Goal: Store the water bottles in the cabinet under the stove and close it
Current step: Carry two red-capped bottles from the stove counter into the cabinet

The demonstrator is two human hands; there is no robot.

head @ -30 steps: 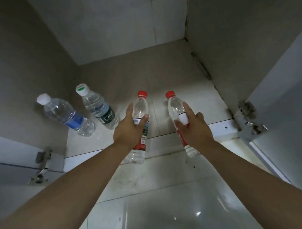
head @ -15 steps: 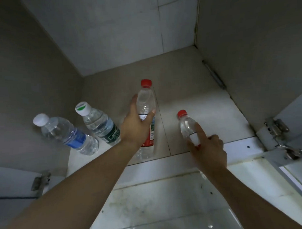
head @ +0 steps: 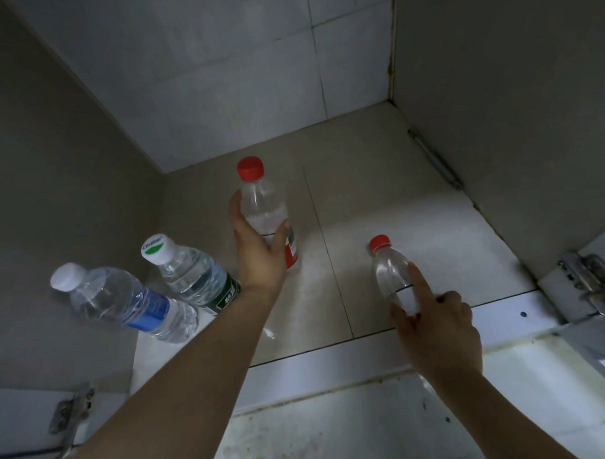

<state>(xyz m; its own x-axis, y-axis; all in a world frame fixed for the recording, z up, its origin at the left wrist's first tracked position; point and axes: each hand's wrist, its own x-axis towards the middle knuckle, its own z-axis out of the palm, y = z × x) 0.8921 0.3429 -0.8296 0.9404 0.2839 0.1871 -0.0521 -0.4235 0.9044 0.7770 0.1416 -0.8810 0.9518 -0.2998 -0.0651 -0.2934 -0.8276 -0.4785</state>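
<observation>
Plastic water bottles: how many?
Four on the cabinet floor: blue-labelled bottle and green-labelled bottle at 9 o'clock, plus two red-capped.
And hands?
Two. Left hand grips the centre red-capped bottle; right hand holds the second red-capped bottle at 4 o'clock, forefinger straight.

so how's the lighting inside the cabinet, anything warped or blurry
Head view: dim and grey overall, the left wall in deep shadow; brightest patch on the cabinet floor around the right red-capped bottle, the left red-capped bottle dimmer; wide-angle distortion leans the blue-label bottle outward; edges slightly soft.
</observation>
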